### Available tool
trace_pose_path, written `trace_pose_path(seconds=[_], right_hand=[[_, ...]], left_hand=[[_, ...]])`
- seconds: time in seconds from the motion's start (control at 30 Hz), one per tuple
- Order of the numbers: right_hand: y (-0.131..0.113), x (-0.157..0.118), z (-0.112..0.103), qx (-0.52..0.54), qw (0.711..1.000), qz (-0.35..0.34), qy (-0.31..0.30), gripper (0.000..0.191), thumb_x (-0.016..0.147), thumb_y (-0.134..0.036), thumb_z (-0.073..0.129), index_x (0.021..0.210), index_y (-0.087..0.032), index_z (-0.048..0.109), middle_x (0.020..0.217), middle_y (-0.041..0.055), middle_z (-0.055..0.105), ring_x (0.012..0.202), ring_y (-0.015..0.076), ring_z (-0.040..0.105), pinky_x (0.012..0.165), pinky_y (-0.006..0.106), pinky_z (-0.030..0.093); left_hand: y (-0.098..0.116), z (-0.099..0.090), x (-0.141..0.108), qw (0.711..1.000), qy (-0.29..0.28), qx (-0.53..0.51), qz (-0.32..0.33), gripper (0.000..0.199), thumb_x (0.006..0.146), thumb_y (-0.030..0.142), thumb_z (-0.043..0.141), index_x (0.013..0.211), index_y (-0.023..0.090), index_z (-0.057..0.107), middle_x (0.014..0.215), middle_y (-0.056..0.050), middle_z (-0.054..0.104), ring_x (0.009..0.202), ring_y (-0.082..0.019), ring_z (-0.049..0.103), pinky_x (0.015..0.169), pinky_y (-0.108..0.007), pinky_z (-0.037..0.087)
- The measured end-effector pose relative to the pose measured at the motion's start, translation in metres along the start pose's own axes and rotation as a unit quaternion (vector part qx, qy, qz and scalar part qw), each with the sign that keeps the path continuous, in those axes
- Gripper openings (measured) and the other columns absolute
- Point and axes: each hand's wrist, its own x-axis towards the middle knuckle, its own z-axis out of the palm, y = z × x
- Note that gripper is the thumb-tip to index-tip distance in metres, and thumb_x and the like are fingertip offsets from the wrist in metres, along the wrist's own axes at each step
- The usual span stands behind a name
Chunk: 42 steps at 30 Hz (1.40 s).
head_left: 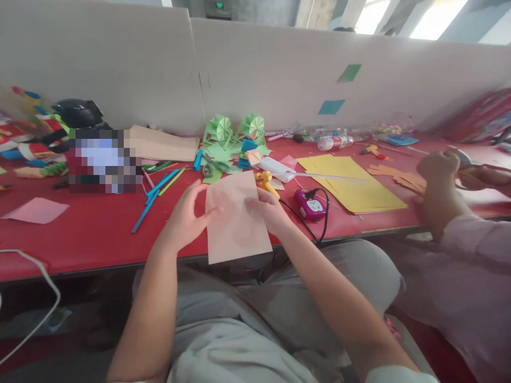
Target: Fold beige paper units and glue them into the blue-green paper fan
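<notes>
A pale pink sheet of paper (235, 234) is held upright at a tilt in front of me, its lower edge past the table's front edge. My left hand (187, 215) is at its left edge, thumb lying across the front and fingertips reaching the edge, partly hidden behind. On the other side my right hand (271, 210) grips the sheet, thumb in front and the fingers behind it. Close behind the right hand lies a yellow glue gun (265, 181). Green-handled scissors (209, 167) rest beyond the sheet.
Blue paper strips (154, 197) lie left; a magenta power socket (309, 205) with a black cable and yellow sheets (355, 186) lie right. Green paper ornaments (219, 127) stand near the partition (271, 74). At the far right are another person's hands (439, 170). A white cable (43, 266) hangs left.
</notes>
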Motion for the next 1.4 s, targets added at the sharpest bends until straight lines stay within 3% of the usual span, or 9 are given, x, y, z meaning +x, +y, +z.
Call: trace_pose_path(seconds=[0.13, 0.33, 0.57, 0.73, 0.87, 1.03, 1.23, 1.33, 1.4], right_hand=[[-0.001, 0.002, 0.002, 0.041, 0.999, -0.031, 0.004, 0.039, 0.068, -0.037, 0.079, 0.102, -0.022, 0.067, 0.101, 0.0053, 0.075, 0.091, 0.0233, 0.071, 0.077, 0.036, 0.058], [0.004, 0.002, 0.005, -0.006, 1.0, -0.02, -0.001, 0.044, 0.068, -0.049, 0.083, 0.101, -0.023, 0.067, 0.094, 0.0041, 0.075, 0.087, 0.0208, 0.071, 0.078, 0.035, 0.06], [0.009, 0.003, 0.002, -0.066, 0.996, -0.053, 0.008, 0.045, 0.075, -0.048, 0.079, 0.109, -0.021, 0.067, 0.094, 0.0072, 0.076, 0.088, 0.0256, 0.073, 0.079, 0.04, 0.061], [0.008, 0.003, -0.001, -0.097, 0.989, -0.116, -0.001, 0.04, 0.078, -0.041, 0.077, 0.114, -0.024, 0.07, 0.132, 0.0077, 0.067, 0.117, 0.0244, 0.066, 0.101, 0.039, 0.055], [0.007, 0.002, 0.002, -0.068, 0.993, -0.093, -0.04, 0.038, 0.079, -0.041, 0.076, 0.113, -0.025, 0.07, 0.126, 0.0075, 0.069, 0.103, 0.0217, 0.071, 0.092, 0.039, 0.06], [0.008, 0.0, 0.006, -0.046, 0.996, -0.069, -0.035, 0.045, 0.08, -0.046, 0.076, 0.117, -0.023, 0.065, 0.116, 0.0086, 0.073, 0.091, 0.0193, 0.072, 0.084, 0.036, 0.062], [0.005, 0.004, 0.009, -0.049, 0.989, -0.112, -0.086, 0.072, 0.08, -0.044, 0.075, 0.145, -0.033, 0.046, 0.104, 0.0033, 0.074, 0.088, 0.0203, 0.072, 0.08, 0.038, 0.061], [0.003, 0.008, 0.009, -0.111, 0.98, -0.131, -0.1, 0.042, 0.079, -0.047, 0.075, 0.113, -0.023, 0.07, 0.09, 0.0035, 0.074, 0.085, 0.0201, 0.071, 0.081, 0.036, 0.059], [0.004, 0.009, 0.009, -0.125, 0.982, -0.114, -0.087, 0.036, 0.081, -0.055, 0.072, 0.087, -0.019, 0.073, 0.081, 0.0044, 0.073, 0.074, 0.0179, 0.069, 0.074, 0.033, 0.059]], left_hand=[[-0.016, 0.005, 0.011, 0.977, 0.012, -0.17, -0.125, 0.083, 0.075, 0.045, 0.08, 0.146, 0.02, 0.044, 0.142, -0.022, 0.058, 0.115, -0.032, 0.068, 0.092, -0.046, 0.058], [-0.017, -0.012, 0.011, 0.978, 0.077, -0.178, -0.078, 0.035, 0.072, 0.034, 0.081, 0.1, 0.016, 0.069, 0.096, -0.011, 0.078, 0.085, -0.026, 0.075, 0.07, -0.03, 0.058], [-0.013, -0.006, 0.01, 0.967, 0.031, -0.229, -0.106, 0.03, 0.077, 0.039, 0.075, 0.098, 0.018, 0.071, 0.081, -0.005, 0.076, 0.067, -0.021, 0.071, 0.058, -0.028, 0.054], [-0.022, -0.023, 0.014, 0.936, 0.193, -0.275, -0.108, 0.024, 0.073, 0.03, 0.076, 0.094, 0.019, 0.072, 0.08, 0.0, 0.075, 0.069, -0.016, 0.068, 0.065, -0.026, 0.054], [-0.027, -0.042, 0.012, 0.898, 0.29, -0.307, -0.123, 0.011, 0.078, 0.029, 0.073, 0.08, 0.019, 0.068, 0.072, 0.006, 0.069, 0.066, -0.011, 0.061, 0.064, -0.022, 0.051], [-0.01, -0.046, 0.002, 0.921, 0.128, -0.315, -0.192, 0.025, 0.071, 0.036, 0.08, 0.086, 0.019, 0.07, 0.064, 0.004, 0.066, 0.05, -0.011, 0.055, 0.046, -0.022, 0.044], [-0.001, -0.04, -0.007, 0.93, -0.051, -0.293, -0.216, 0.036, 0.073, 0.043, 0.082, 0.096, 0.018, 0.07, 0.08, -0.004, 0.074, 0.061, -0.019, 0.068, 0.054, -0.026, 0.053], [-0.008, -0.043, -0.008, 0.932, -0.094, -0.268, -0.225, 0.034, 0.073, 0.044, 0.082, 0.09, 0.017, 0.07, 0.077, -0.004, 0.072, 0.061, -0.019, 0.067, 0.051, -0.024, 0.052], [-0.014, -0.047, -0.006, 0.932, -0.036, -0.287, -0.219, 0.033, 0.071, 0.042, 0.083, 0.089, 0.018, 0.07, 0.072, -0.003, 0.07, 0.057, -0.018, 0.065, 0.048, -0.024, 0.051]])
